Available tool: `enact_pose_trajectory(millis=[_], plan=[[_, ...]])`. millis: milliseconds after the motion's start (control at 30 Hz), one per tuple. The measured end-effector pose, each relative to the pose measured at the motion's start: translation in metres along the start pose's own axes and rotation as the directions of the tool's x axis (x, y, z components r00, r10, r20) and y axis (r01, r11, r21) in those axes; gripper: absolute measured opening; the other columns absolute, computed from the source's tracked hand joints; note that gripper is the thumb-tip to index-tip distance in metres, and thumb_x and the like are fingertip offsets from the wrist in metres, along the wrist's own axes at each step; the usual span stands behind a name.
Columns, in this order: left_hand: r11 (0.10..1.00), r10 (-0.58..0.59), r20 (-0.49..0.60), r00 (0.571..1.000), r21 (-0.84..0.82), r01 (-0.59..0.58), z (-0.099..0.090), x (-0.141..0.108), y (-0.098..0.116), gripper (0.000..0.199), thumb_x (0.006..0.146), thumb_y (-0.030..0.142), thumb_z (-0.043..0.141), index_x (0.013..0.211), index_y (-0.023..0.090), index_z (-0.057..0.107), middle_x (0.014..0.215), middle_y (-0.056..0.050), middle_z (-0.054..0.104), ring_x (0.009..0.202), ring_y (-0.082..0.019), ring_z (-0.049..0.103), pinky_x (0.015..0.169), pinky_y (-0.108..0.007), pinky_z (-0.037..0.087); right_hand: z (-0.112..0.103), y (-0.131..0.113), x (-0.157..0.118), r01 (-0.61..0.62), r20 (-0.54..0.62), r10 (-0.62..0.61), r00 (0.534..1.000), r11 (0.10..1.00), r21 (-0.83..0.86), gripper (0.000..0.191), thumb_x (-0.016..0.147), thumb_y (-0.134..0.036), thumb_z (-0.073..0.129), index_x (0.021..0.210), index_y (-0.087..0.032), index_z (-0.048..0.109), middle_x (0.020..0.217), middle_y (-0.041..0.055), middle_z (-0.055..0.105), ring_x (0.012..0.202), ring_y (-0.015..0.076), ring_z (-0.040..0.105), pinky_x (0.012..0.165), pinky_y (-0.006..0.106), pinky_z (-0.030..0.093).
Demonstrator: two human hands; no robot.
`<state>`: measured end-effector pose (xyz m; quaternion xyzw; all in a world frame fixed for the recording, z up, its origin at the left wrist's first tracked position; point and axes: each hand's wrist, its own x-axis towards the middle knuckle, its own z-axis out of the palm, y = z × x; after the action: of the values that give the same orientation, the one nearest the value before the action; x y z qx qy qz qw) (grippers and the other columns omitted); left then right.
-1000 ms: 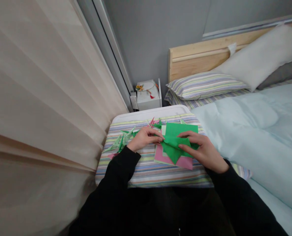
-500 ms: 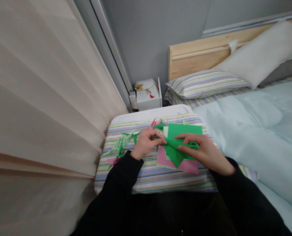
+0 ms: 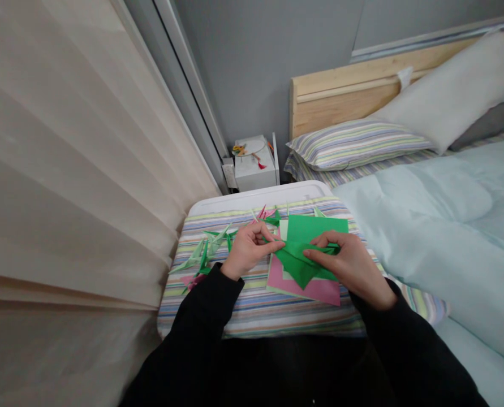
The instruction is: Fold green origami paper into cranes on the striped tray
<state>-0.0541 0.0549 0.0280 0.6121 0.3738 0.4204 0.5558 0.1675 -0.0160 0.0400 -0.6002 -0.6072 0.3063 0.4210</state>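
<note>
Two bare hands grip one folded sheet of green origami paper [image 3: 297,261], which sits directly over a flat green sheet [image 3: 317,229] and a pink sheet [image 3: 306,292], near the middle of a striped cloth [image 3: 255,319] laid on a white board [image 3: 255,195]. Whether the folded piece touches the sheets beneath it cannot be determined from this view. The left hand [image 3: 248,251] is closed to a pinch on the left end of the folded piece, while the right hand [image 3: 349,264] is partly closed, its curved fingers [image 3: 326,239] gripping the upper fold. Black sleeves [image 3: 209,302] cover both forearms. Several folded paper cranes [image 3: 205,251], green and pale green, lie on the cloth beside the left hand, with pink pieces [image 3: 264,213] farther along. Assessment: the paper should be very light and thin, with little stiffness, so it will flex easily and may slip between dry fingers. Its sharp points appear fragile and liable to bend or tear. The safest hold is with the finger pads on the layered middle or along an established fold, not at a single-layer tip. The cranes would likely crush under modest pressure and are best taken by the body.
</note>
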Motion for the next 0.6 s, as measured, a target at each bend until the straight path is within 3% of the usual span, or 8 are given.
enact_pose_trajectory(millis=[200,333,467,600], plan=[[1.0,0.015,-0.04,0.999,0.003,-0.015,0.0,0.0,0.001,0.042,0.06,0.035,0.094,0.062,0.014,0.058,0.067,-0.002,0.07,0.058,-0.011,0.066,0.056,-0.021,0.052,0.0,-0.005,0.0,-0.018,-0.013,0.019,1.0,0.998,0.053,0.028,0.075,-0.037,0.08,0.061,-0.023,0.06,0.084,0.0052,0.077,0.082,0.0269,0.071,0.08,0.042,0.049],[0.999,-0.004,-0.023,1.0,-0.034,0.003,0.0,-0.001,0.004,0.041,0.061,0.034,0.094,0.066,0.014,0.059,0.06,0.001,0.064,0.052,-0.008,0.061,0.051,-0.018,0.048,-0.003,-0.006,0.0,0.017,-0.02,-0.017,1.0,1.0,-0.003,0.023,0.075,-0.035,0.079,0.063,-0.022,0.064,0.085,0.0054,0.077,0.082,0.0268,0.07,0.079,0.04,0.048],[0.999,-0.004,-0.016,1.0,-0.048,0.003,0.0,-0.001,0.007,0.037,0.062,0.033,0.093,0.069,0.014,0.062,0.057,0.004,0.06,0.049,-0.006,0.056,0.049,-0.016,0.045,-0.007,-0.009,0.006,0.062,0.115,-0.049,0.992,0.992,-0.111,0.021,0.085,-0.039,0.07,0.074,-0.021,0.073,0.076,0.0028,0.074,0.075,0.0238,0.066,0.07,0.036,0.045],[0.998,-0.034,0.021,0.999,-0.049,0.035,-0.001,0.0,0.005,0.034,0.064,0.038,0.092,0.072,0.014,0.068,0.059,0.001,0.065,0.053,-0.01,0.062,0.053,-0.02,0.052,-0.009,-0.012,0.014,0.094,0.27,-0.07,0.96,0.993,-0.076,0.033,0.091,-0.042,0.064,0.068,-0.02,0.072,0.066,0.0002,0.069,0.067,0.0191,0.061,0.064,0.032,0.043]])
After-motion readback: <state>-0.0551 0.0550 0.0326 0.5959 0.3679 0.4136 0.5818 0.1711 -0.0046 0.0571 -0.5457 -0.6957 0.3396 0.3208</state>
